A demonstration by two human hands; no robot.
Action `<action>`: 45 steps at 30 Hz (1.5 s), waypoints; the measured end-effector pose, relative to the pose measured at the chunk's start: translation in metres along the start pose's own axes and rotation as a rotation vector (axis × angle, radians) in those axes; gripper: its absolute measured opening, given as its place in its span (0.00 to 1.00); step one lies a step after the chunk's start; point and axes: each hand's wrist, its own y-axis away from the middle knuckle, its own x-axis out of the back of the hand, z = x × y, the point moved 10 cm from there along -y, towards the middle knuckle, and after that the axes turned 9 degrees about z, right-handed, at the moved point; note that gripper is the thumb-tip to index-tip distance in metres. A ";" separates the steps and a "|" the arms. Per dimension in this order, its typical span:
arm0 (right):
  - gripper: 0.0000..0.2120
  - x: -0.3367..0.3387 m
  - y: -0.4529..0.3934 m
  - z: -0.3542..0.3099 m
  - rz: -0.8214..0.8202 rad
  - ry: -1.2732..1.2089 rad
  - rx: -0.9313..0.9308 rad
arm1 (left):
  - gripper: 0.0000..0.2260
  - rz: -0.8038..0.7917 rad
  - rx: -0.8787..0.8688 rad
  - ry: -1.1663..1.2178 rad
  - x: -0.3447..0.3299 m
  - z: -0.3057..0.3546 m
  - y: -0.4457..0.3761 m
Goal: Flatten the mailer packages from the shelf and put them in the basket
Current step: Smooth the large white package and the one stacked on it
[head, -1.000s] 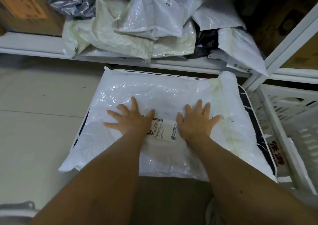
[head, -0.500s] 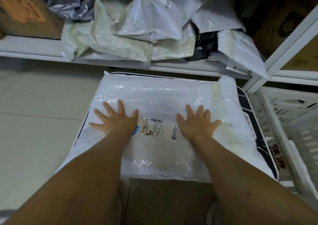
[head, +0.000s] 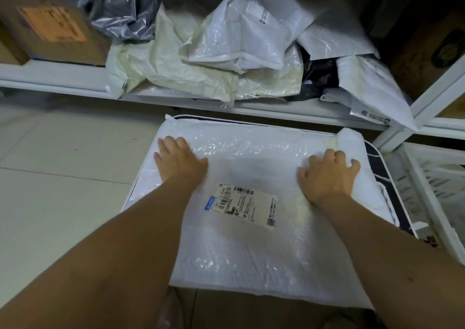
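Observation:
A large white bubble mailer with a printed shipping label lies flat on top of a dark-rimmed basket on the floor. My left hand presses flat on the mailer's far left part. On the far right part my right hand presses down, its fingers bent a little over a raised fold. More crumpled white, cream and black mailers are heaped on the low white shelf behind.
A cardboard box with an orange label stands on the shelf at the left. A white slatted crate sits to the right of the basket, by the shelf's white post. Pale floor tiles lie to the left.
Both hands have slid outward and away from me across the mailer, from beside the label toward its far corners. The label is now uncovered between my forearms.

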 end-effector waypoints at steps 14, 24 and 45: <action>0.35 -0.067 -0.017 0.011 -0.335 -0.269 -0.079 | 0.41 -0.375 -0.021 -0.035 -0.050 0.001 -0.040; 0.28 -0.053 -0.018 0.012 -0.263 -0.174 -0.157 | 0.31 -0.322 0.046 -0.048 -0.045 -0.015 -0.029; 0.30 -0.037 0.132 0.144 -0.323 -0.684 -0.818 | 0.36 -0.313 0.412 0.211 -0.003 -0.120 0.080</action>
